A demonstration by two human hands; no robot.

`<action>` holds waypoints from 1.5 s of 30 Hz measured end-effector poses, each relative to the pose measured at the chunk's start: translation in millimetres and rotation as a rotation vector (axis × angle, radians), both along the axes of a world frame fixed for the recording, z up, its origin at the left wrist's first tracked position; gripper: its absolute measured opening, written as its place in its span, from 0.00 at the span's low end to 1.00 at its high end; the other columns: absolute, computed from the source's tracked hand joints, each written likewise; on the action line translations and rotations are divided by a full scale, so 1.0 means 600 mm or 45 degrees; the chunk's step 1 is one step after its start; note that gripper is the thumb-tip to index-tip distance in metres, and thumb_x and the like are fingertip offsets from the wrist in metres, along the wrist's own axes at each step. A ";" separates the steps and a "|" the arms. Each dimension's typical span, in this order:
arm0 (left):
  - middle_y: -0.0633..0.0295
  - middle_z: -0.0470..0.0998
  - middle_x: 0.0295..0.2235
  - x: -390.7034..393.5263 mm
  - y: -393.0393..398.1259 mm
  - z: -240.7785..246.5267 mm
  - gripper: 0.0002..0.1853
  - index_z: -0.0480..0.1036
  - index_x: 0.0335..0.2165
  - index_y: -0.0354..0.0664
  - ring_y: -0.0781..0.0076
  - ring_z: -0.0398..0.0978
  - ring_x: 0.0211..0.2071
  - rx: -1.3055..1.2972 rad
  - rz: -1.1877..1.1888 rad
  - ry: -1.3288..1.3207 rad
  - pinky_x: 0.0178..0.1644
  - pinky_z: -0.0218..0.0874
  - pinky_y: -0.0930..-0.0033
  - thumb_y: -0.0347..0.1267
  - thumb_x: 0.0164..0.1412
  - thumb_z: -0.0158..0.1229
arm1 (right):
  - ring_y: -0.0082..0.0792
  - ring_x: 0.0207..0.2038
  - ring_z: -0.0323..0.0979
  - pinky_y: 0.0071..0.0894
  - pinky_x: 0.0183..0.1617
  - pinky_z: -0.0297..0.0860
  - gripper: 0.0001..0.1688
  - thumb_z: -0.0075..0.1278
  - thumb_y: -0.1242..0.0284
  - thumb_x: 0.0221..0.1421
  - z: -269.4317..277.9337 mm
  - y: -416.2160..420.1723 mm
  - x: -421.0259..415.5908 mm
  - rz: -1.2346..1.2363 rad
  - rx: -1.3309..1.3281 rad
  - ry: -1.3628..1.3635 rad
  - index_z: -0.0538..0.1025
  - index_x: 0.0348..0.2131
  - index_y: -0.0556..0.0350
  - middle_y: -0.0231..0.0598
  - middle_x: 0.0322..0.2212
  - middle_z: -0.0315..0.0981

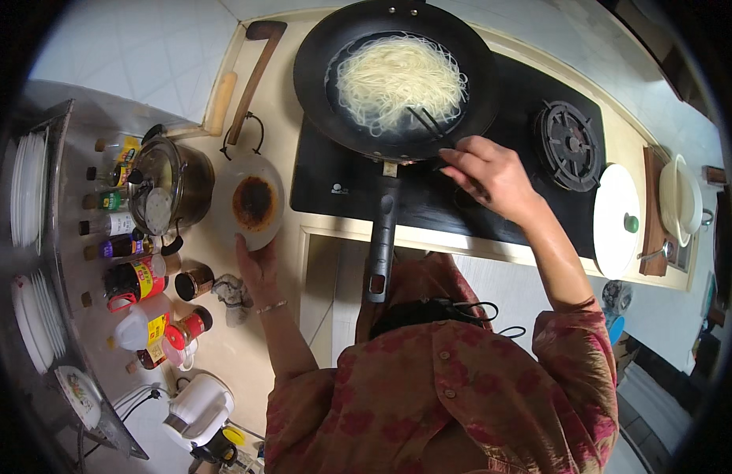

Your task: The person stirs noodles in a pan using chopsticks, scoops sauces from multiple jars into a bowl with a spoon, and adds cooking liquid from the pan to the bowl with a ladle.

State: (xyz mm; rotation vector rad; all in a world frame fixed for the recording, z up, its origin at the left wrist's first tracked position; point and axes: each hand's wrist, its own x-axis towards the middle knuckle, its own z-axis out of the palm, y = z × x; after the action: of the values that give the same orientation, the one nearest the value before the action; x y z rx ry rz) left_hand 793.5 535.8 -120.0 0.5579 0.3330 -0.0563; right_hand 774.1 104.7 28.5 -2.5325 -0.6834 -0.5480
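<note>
Pale noodles (pixel 403 80) lie in liquid in a black wok (pixel 312 74) on the stove's left side, its handle towards me. My right hand (pixel 484 172) grips dark chopsticks (pixel 428 124), whose tips reach the near edge of the noodles. On the counter to the left is a shallow white bowl (pixel 274 183) holding a dark, reddish-brown sauce (pixel 254 202). My left hand (pixel 258 263) is at the bowl's near rim, with the thumb against it; its other fingers are partly hidden, so I cannot tell whether it bears the bowl's weight.
A lidded pot (pixel 194 183) stands left of the bowl, near several bottles and jars (pixel 194 281). A crumpled cloth (pixel 232 299) lies nearby. Right of the wok are a bare gas burner (pixel 570 145) and a white lid (pixel 615 249) with a green knob. Plates (pixel 28 189) fill a rack at far left.
</note>
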 end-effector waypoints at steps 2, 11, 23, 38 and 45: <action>0.49 0.57 0.57 0.002 0.012 -0.012 0.29 0.51 0.58 0.39 0.49 0.57 0.58 0.009 0.031 0.023 0.59 0.53 0.43 0.35 0.63 0.48 | 0.37 0.24 0.72 0.30 0.27 0.69 0.08 0.58 0.76 0.45 0.029 -0.003 -0.004 -0.109 0.118 0.015 0.77 0.30 0.59 0.39 0.25 0.70; 0.49 0.60 0.56 0.033 -0.003 -0.030 0.26 0.53 0.57 0.37 0.50 0.59 0.56 0.084 0.086 0.133 0.58 0.57 0.46 0.37 0.64 0.45 | 0.37 0.21 0.69 0.30 0.24 0.65 0.06 0.58 0.75 0.46 -0.011 -0.021 0.071 -0.273 0.234 -0.030 0.76 0.26 0.58 0.39 0.21 0.71; 0.51 0.61 0.55 0.043 0.013 -0.056 0.27 0.55 0.55 0.38 0.54 0.61 0.55 0.130 0.144 0.151 0.58 0.58 0.49 0.36 0.62 0.50 | 0.27 0.29 0.73 0.22 0.33 0.68 0.09 0.57 0.71 0.50 -0.003 -0.069 0.141 -0.571 0.474 -0.032 0.79 0.32 0.57 0.37 0.27 0.75; 0.50 0.63 0.54 0.050 0.021 -0.080 0.27 0.57 0.54 0.37 0.52 0.61 0.55 0.116 0.143 0.121 0.58 0.58 0.47 0.37 0.60 0.52 | 0.28 0.26 0.71 0.25 0.29 0.66 0.07 0.57 0.73 0.49 0.004 -0.061 0.034 -0.700 0.352 0.095 0.79 0.29 0.58 0.37 0.24 0.73; 0.53 0.66 0.52 0.041 0.018 -0.075 0.26 0.59 0.53 0.39 0.58 0.65 0.53 0.060 0.075 0.056 0.56 0.60 0.54 0.38 0.60 0.53 | 0.34 0.28 0.73 0.29 0.32 0.68 0.09 0.59 0.73 0.45 0.030 -0.027 0.009 -0.404 0.477 0.161 0.78 0.28 0.60 0.39 0.27 0.75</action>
State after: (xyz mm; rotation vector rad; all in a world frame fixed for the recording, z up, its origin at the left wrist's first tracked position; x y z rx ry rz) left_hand 818.3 546.4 -164.9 0.5940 0.3946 -0.0035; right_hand 779.7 88.7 46.2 -2.3013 -0.1146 -0.5555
